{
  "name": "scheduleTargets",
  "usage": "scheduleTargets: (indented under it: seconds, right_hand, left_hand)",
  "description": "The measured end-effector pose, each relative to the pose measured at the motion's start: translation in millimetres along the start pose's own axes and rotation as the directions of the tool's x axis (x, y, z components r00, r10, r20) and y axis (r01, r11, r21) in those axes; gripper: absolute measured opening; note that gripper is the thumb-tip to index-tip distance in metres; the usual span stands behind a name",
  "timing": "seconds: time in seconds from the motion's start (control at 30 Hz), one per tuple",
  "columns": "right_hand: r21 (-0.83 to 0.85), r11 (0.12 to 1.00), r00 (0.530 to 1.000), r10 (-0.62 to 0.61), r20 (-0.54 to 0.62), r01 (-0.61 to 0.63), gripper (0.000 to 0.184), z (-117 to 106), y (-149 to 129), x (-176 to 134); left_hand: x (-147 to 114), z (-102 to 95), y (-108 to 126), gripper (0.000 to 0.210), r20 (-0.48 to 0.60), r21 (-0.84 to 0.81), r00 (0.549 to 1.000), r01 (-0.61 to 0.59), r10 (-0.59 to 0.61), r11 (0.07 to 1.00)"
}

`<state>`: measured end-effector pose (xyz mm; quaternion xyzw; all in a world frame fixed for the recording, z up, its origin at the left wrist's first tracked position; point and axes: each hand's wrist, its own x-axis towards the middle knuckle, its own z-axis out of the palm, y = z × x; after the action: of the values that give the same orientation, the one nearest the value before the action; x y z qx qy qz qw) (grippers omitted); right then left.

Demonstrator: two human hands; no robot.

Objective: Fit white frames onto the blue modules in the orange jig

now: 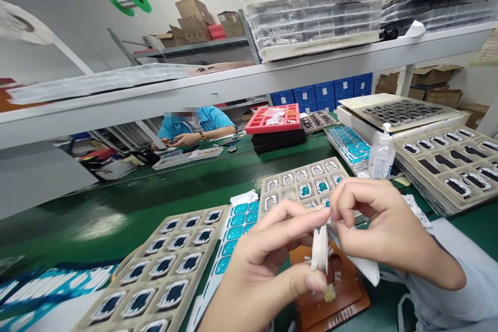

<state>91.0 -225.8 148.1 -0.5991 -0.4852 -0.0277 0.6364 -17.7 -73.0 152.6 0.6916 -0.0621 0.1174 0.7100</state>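
While both hands work above the green table (163, 187), a slip could drop the small white part.

Trays of framed pieces (171, 264) lie left, an orange jig (346, 295) below. The left hand (264, 275) has its fingers clamped on the white part (320, 249); the right hand (383, 228) pinches a thin film (361, 267) at its top edge. Pulling unevenly might tear it.
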Motion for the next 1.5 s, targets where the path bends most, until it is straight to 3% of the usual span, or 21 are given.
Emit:
scheduleTargets:
  seconds: [0.1, 0.17, 0.27, 0.37, 0.67, 1.03, 1.13, 1.27, 1.5]
  right_hand:
    - [0.141, 0.99, 0.999, 0.011, 0.045, -0.018, 0.026, -12, -10, -4]
    - [0.214, 0.977, 1.0, 0.016, 0.012, -0.018, 0.027, -20, -16, -7]
    - [0.213, 0.977, 0.998, 0.022, -0.066, -0.008, 0.026, -27, -21, -10]
    - [0.171, 0.985, 0.997, 0.019, -0.069, -0.007, 0.023, -26, -20, -10]
    - [0.163, 0.986, 0.999, 0.029, 0.04, -0.035, 0.02, -17, -16, -11]
    - [0.108, 0.994, 0.999, 0.019, 0.043, -0.024, 0.021, -16, -17, -8]
    - [-0.011, 1.0, 0.999, -0.023, 0.046, 0.023, 0.02, -18, -17, -7]
    - [-0.25, 0.962, 0.994, -0.092, 0.062, 0.105, 0.02, -22, -14, -8]
    - [-0.297, 0.945, 0.989, -0.145, -0.013, 0.135, 0.017, -28, -17, -7]
  left_hand:
    - [-4, 4.0, 0, 0.032, 0.036, -0.27, 0.998, 0.063, -0.055, 0.961]
    - [-6, 6.5, 1, 0.033, 0.107, -0.42, 0.988, 0.147, -0.112, 0.896]
    - [-8, 9.6, 2, 0.036, 0.16, -0.518, 0.977, 0.207, -0.144, 0.83]
    - [-9, 12.0, 1, 0.037, 0.175, -0.562, 0.978, 0.19, -0.109, 0.805]
    - [-11, 13.8, -6, 0.035, 0.176, -0.614, 0.981, 0.172, -0.078, 0.771]
    - [-11, 15.7, -2, 0.036, 0.152, -0.592, 0.981, 0.185, -0.118, 0.784]
    - [-10, 14.6, -1, 0.038, 0.113, -0.553, 0.985, 0.171, -0.13, 0.816]
    - [-8, 10.8, 0, 0.037, 0.174, -0.49, 0.976, 0.203, -0.133, 0.848]
    - [-5, 10.1, -1, 0.037, 0.161, -0.483, 0.98, 0.179, -0.115, 0.857]
